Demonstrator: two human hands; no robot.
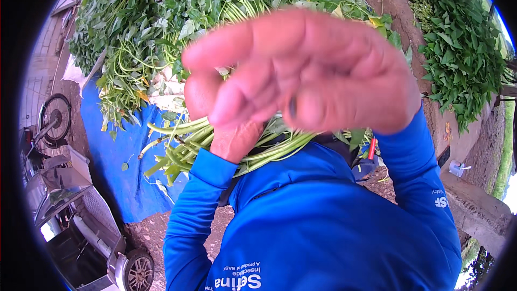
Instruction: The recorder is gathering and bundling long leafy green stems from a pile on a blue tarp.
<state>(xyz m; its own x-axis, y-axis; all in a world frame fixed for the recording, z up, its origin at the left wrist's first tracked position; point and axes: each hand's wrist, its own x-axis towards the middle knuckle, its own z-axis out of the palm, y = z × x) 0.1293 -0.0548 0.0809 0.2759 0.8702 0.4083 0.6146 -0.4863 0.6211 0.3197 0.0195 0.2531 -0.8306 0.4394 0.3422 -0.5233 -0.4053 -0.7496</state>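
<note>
My right hand (307, 70) is raised close to the camera and slightly blurred. Its index finger reaches out, the other fingers are partly bent, the thumb stands apart, and no object shows in it. Below it, my left hand (237, 139) holds a bunch of leafy green stems (186, 143) across my lap. The thick cut ends point left, while the raised hand covers my left fingertips and part of the bunch. Beyond my hands spreads a large heap of the same long-stemmed greens (156, 27).
A blue tarp (116, 156) lies under the heap. More piled greens (458, 43) are at the far right. A slim red object (372, 149) is beside my right sleeve. A white cup (456, 168) stands on a ledge at right. A wheeled vehicle (91, 226) is at left.
</note>
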